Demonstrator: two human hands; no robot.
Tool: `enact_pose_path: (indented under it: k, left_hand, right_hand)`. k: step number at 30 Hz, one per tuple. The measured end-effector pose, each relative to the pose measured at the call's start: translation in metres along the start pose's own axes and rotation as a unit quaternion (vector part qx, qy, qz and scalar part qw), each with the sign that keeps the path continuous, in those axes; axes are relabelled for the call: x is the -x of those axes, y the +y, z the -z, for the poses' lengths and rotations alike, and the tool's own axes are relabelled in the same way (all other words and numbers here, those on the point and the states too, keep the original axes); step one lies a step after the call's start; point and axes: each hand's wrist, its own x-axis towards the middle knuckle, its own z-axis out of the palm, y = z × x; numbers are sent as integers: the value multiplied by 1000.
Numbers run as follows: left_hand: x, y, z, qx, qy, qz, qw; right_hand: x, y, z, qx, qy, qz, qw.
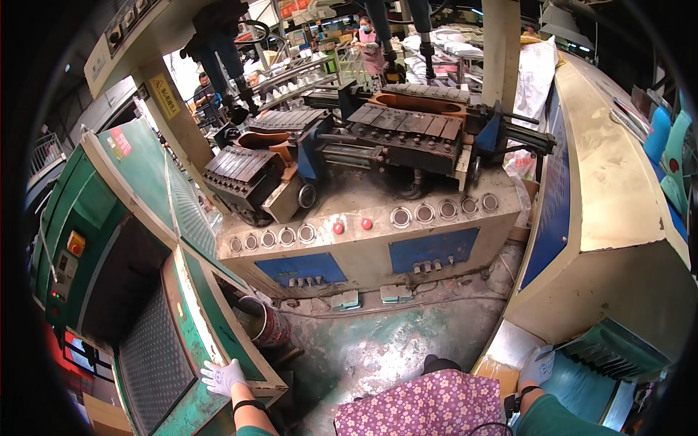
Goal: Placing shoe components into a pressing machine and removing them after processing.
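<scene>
My left hand [224,376], in a pale glove, lies with fingers spread on the edge of a green machine [190,320]. This machine has a dark opening with a studded dark bed [156,356] inside. At the lower right my right hand [536,367], also gloved, rests beside a blue conveyor belt [578,385] and a bare metal plate [515,341]. Its fingers look stretched out, with nothing visible in them. A purple flowered apron [422,407] covers my lap between the two hands.
Ahead stands a beige press [356,254] with clamps, round dials and two red buttons. Two pedals [396,293] and a cable lie at its foot. A bucket [270,323] leans by the green machine. The large beige machine [625,240] bounds the right. Two people appear farther back.
</scene>
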Motion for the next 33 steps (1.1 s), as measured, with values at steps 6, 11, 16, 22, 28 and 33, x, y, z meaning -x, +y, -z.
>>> enact_pose_path:
  k: [6, 11, 16, 22, 28, 33]
  left_hand:
    - [2, 0, 3, 5, -9, -4, 1000]
    - [3, 0, 5, 4, -8, -3, 1000]
    - [-1, -2, -1, 3, -1, -3, 1000]
    - [1, -2, 1, 6, -1, -4, 1000]
    - [4, 1, 3, 7, -3, -8, 1000]
    - [4, 0, 4, 10, -3, -7, 1000]
  right_hand:
    - [-1, 5, -8, -13, 9, 3, 1000]
    - [1, 3, -3, -9, 2, 5, 1000]
    - [1, 0, 1, -5, -6, -2, 1000]
    - [3, -3, 6, -1, -14, -8, 1000]
    - [1, -2, 3, -1, -10, -11, 1000]
    - [-1, 2, -3, -14, -5, -7, 1000]
